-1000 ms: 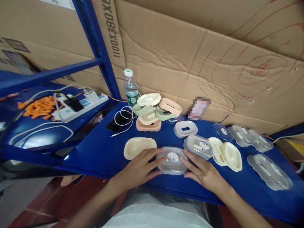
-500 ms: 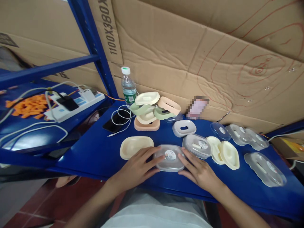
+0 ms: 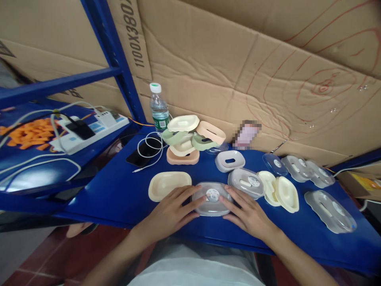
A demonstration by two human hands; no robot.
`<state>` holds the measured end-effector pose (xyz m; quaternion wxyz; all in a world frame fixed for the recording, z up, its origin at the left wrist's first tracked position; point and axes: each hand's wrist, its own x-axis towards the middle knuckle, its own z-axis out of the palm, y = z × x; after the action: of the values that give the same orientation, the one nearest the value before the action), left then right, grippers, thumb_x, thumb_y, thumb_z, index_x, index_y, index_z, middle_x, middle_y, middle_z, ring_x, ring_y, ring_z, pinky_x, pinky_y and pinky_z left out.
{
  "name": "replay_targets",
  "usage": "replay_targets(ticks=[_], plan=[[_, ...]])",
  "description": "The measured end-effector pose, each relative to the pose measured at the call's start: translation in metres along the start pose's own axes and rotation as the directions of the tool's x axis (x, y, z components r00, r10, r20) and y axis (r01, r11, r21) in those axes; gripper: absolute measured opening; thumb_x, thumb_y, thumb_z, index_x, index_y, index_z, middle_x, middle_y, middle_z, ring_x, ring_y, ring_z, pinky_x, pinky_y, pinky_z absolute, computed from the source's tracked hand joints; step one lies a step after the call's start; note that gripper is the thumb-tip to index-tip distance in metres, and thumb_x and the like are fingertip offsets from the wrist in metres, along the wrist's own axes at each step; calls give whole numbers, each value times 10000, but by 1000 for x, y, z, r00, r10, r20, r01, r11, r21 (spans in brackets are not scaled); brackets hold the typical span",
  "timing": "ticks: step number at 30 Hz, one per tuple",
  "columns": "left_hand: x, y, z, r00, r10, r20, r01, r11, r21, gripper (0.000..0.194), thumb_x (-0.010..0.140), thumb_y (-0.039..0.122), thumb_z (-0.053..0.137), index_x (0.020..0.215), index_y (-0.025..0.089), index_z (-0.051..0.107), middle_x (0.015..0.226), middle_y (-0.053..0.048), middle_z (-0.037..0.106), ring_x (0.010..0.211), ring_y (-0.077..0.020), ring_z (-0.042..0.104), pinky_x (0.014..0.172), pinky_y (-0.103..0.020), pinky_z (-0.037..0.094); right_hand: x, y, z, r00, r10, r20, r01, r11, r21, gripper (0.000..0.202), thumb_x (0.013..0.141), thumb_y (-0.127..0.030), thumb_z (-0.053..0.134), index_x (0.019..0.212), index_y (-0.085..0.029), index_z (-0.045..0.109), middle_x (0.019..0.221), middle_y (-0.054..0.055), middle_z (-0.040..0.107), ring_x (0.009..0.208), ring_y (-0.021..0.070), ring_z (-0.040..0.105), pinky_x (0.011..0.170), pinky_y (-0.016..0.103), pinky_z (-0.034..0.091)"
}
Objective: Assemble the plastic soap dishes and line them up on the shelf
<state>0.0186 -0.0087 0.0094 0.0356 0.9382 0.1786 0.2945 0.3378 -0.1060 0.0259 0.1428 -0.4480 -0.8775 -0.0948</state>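
A grey soap box (image 3: 212,207) with a clear lid and a round white label lies near the table's front edge. My left hand (image 3: 172,212) has its fingers on the left side of the box and on its lid. From the right, my right hand (image 3: 248,212) holds the opposite side, fingers spread over the lid's edge. A cream tray (image 3: 169,186) lies just beyond my left hand. Another lidded grey soap box (image 3: 245,183) sits behind my right hand, and two cream soap-dish pieces (image 3: 287,194) overlap to its right.
Cream, green and peach soap-dish parts (image 3: 183,157) are piled at the back, beside a water bottle (image 3: 160,109). A grey open dish (image 3: 230,161) stands behind the boxes. Several clear-lidded pieces (image 3: 330,210) lie right. A phone (image 3: 143,153) with a white cable lies left.
Both hands stay on the grey soap box, with the right fingers shifted slightly over the lid. The view has moved a little; the other things have stayed in place.
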Motion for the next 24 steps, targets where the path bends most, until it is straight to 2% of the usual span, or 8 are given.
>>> replay_targets(ticks=[6, 13, 18, 22, 24], plan=[[0, -1, 1, 1000, 16, -2, -16, 1000, 21, 459, 1066, 273, 668, 1521, 242, 611, 1542, -129, 629, 1345, -304, 644, 1118, -521, 605, 0, 0, 1, 1000, -13, -17, 12, 999, -30, 632, 1070, -330, 666, 1666, -249, 471, 1679, 160, 509, 1504, 311, 572, 1149, 491, 603], [1, -5, 3, 1000, 14, 3, -14, 1000, -27, 464, 1091, 280, 621, 1551, 241, 581, 1572, -128, 608, 1363, -293, 637, 1124, -513, 596, -1, 2, 3, 999, -21, -49, 20, 999, -30, 721, 1052, -358, 702, 1704, -286, 402, 1689, 129, 500, 1483, 304, 592, 1157, 480, 596], [-1, -5, 6, 1000, 8, -1, -8, 1000, -14, 462, 1107, 288, 590, 1566, 241, 561, 1606, -123, 586, 1389, -291, 621, 1140, -509, 575, -1, 3, 1, 999, -24, -49, 22, 999, -49, 679, 1056, -367, 694, 1682, -278, 447, 1683, 130, 508, 1462, 315, 609, 1122, 489, 616], [-1, -5, 7, 1000, 3, -10, -3, 1000, -10, 473, 1094, 276, 615, 1564, 244, 563, 1673, -140, 511, 1374, -302, 626, 1133, -514, 566, -3, 5, 0, 998, -30, -59, 28, 999, -45, 701, 1044, -391, 711, 1684, -297, 441, 1659, 130, 541, 1420, 317, 643, 1089, 494, 635], [0, -4, 6, 1000, -3, -6, 3, 1000, -14, 497, 1088, 303, 631, 1577, 258, 551, 1699, -147, 473, 1369, -308, 623, 1138, -523, 555, -3, 6, 1, 996, -17, -92, 15, 1000, -26, 719, 1039, -349, 723, 1692, -306, 426, 1662, 134, 536, 1464, 326, 605, 1126, 507, 613]])
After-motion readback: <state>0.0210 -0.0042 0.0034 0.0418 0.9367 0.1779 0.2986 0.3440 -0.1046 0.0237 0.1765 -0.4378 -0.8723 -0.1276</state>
